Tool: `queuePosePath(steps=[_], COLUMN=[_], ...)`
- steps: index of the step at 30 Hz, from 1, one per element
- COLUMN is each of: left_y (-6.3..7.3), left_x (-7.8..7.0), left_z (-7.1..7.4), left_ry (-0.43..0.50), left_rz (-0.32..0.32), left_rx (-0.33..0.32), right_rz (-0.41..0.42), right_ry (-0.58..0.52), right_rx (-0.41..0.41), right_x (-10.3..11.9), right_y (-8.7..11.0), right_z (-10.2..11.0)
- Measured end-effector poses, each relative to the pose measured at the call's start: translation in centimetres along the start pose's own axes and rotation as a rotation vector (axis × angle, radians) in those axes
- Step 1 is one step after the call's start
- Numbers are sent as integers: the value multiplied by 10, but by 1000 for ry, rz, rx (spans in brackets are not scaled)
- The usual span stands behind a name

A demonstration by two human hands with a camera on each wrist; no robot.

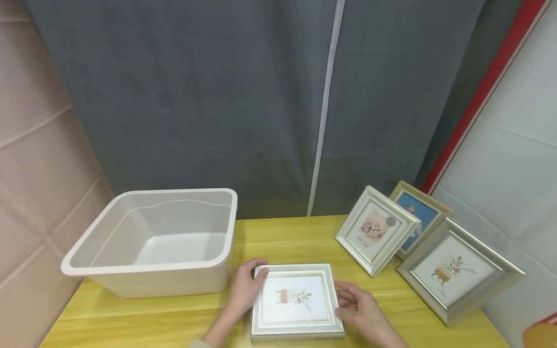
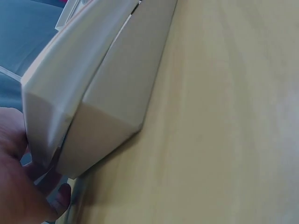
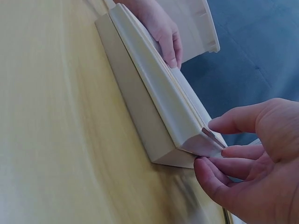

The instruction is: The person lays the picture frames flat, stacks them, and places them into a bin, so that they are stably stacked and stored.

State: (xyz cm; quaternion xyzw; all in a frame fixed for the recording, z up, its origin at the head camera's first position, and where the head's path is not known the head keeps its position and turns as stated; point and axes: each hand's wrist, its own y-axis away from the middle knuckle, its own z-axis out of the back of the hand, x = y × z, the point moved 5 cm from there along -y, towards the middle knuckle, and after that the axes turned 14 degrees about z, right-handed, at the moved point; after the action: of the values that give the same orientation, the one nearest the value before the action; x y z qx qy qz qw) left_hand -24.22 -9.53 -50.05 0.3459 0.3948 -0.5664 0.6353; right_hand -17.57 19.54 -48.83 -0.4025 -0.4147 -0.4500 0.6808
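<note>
A silver-white picture frame (image 1: pixel 298 329) with a plant drawing lies face up at the front middle of the table. From the side it appears stacked on a second pale frame (image 3: pixel 128 93). My left hand (image 1: pixel 249 288) grips the left side of the upper picture frame, thumb on its border and fingers by the far corner. At the right edge, my right hand (image 1: pixel 360 311) pinches the upper picture frame; in the right wrist view its thumb is on the border and its fingers lie along the side near the seam between the two frames. The lower frame's face is hidden.
A white plastic tub (image 1: pixel 174 280) stands on the wooden table (image 1: pixel 165 324) to the left. At the right lean a white frame (image 1: pixel 354 249), a gold frame (image 1: pixel 439 208) behind it and a larger silver frame (image 1: pixel 506 273). A grey curtain (image 1: pixel 209 96) hangs behind.
</note>
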Motion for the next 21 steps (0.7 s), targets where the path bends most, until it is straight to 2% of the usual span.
queuePosePath(steps=[15, 21], left_y=[0, 0], left_x=[5, 6], left_z=[-2, -1], left_ry=[-44, -29], left_rz=[-11, -3], left_rx=[-5, 7], right_rz=[29, 23], right_ry=[-8, -17], right_rx=[27, 36], right_x=[-6, -7], right_y=[-3, -4], right_z=[2, 3])
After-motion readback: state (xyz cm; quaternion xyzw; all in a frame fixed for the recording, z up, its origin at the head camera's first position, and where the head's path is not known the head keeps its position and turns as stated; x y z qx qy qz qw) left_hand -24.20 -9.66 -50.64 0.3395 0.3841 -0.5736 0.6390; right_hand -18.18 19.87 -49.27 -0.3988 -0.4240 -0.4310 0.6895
